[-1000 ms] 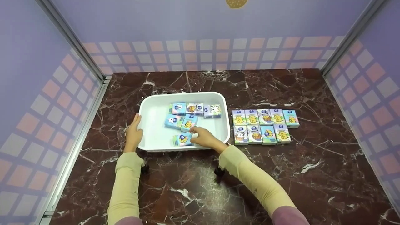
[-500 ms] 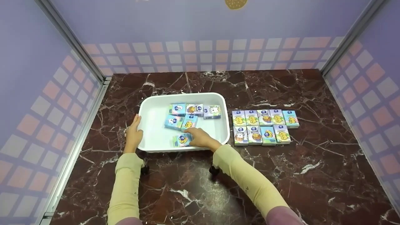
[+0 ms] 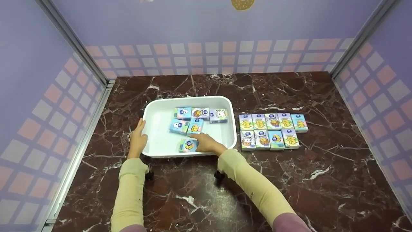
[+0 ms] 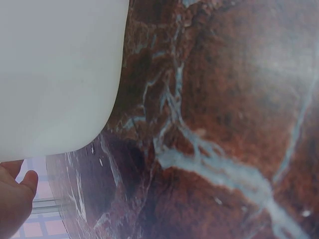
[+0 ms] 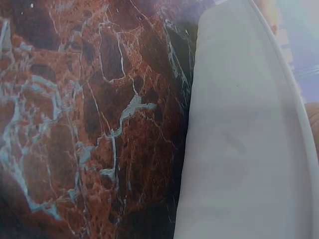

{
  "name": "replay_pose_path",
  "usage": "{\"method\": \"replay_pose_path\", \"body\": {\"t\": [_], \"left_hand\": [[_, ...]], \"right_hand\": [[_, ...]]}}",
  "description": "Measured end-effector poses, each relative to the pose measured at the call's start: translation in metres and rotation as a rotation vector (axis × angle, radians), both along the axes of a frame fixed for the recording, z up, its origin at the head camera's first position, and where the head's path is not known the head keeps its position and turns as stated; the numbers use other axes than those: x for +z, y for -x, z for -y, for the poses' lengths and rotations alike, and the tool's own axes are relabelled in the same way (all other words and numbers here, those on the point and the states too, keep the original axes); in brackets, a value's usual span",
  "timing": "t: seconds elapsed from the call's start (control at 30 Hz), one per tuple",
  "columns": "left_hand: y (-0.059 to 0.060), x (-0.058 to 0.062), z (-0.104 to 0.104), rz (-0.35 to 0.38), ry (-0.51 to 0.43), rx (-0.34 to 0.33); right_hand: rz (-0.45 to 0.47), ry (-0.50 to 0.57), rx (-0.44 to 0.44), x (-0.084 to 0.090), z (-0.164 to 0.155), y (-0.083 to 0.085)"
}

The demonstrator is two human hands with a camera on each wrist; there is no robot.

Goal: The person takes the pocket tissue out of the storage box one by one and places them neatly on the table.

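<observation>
A white tray stands on the marble table and holds several small colourful tissue packets. My left hand rests flat against the tray's left outer wall, fingers straight. My right hand reaches over the tray's near rim and pinches the right end of a lone packet lying by that rim. In the left wrist view only the tray's white outer wall and part of my palm show. The right wrist view shows the tray's wall from outside; the packet is hidden there.
Two neat rows of tissue packets lie on the table just right of the tray. Dark red marble stretches in front of the tray. Purple checked walls close in the left, back and right sides.
My right hand and forearm have shifted a little to the left, and its fingers have closed further over the lone packet's end. The left hand has stayed on the tray.
</observation>
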State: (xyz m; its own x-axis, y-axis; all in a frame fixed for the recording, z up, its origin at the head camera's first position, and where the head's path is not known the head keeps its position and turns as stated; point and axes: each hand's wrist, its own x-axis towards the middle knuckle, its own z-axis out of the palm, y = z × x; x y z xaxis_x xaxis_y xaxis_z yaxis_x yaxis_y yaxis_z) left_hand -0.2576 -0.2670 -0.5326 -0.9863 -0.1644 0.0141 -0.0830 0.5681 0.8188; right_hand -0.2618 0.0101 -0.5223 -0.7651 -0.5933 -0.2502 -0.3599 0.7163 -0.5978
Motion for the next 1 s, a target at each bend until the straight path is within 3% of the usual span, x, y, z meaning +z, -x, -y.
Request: {"method": "replay_pose_path", "body": {"t": [0.13,0.37,0.6,1.0], "left_hand": [[0.000,0.001,0.000,-0.007,0.007,-0.001],[0.001,0.000,0.001,-0.007,0.032,0.004],[-0.002,0.002,-0.001,-0.017,-0.029,-0.017],[-0.002,0.002,-0.002,-0.024,-0.043,-0.010]], "right_hand": [[0.044,0.019,-0.031,0.000,-0.001,0.000],[0.024,0.086,-0.105,-0.001,-0.004,0.002],[0.183,0.121,-0.239,-0.001,-0.005,0.001],[0.316,0.430,-0.316,0.000,-0.017,0.001]]}}
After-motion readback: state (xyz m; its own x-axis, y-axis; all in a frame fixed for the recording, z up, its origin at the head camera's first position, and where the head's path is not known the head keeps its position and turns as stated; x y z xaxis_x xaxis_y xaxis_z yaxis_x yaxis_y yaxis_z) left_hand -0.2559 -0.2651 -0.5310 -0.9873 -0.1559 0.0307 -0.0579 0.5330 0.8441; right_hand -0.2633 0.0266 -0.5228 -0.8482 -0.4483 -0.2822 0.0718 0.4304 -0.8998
